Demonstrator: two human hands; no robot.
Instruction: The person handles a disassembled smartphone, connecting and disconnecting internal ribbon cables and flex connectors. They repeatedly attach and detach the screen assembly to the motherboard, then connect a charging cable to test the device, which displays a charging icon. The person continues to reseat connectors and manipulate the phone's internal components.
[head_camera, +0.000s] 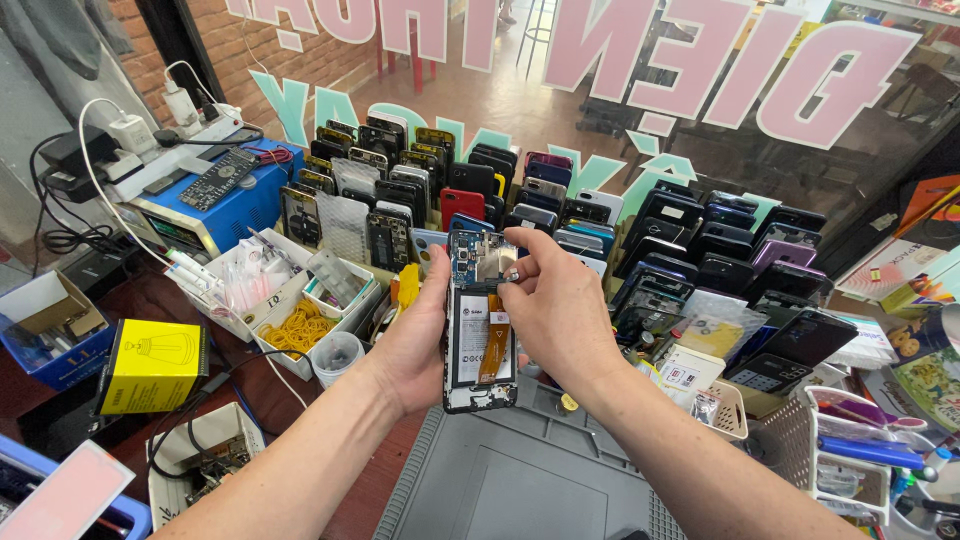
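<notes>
Left hand: the left hand (415, 335) is wrapped round the left edge of an opened phone (480, 325), holding it upright above the bench, thumb up by the top corner.
Right hand: the right hand (560, 300) comes in from the right, fingertips (512, 262) pinched narrow on a small part at the upper end of the phone; what they pinch is too small to tell.
Bench: a dark wood bench (255, 395) carries everything, crowded along the back and both sides.
Mat: a grey work mat (520, 480) lies right below the hands, with a raised rim and small compartments.
Phone rows: rows of phones (650, 235) stand on edge behind the hands, against the glass shopfront.
Blue unit: a blue power unit (215, 205) sits at back left, with chargers and cables on and beside it.
Yellow box: a yellow box (150, 365) stands at left, near a black cable.
Opened phone: back cover off, a white-labelled battery and an orange flat cable run down its middle, with the circuit board on show at the top.
White tray: a white tray (300, 330) of yellow rubber bands lies just left of the left hand.
Cup: a small white cup (335, 355) stands just beside that tray.
</notes>
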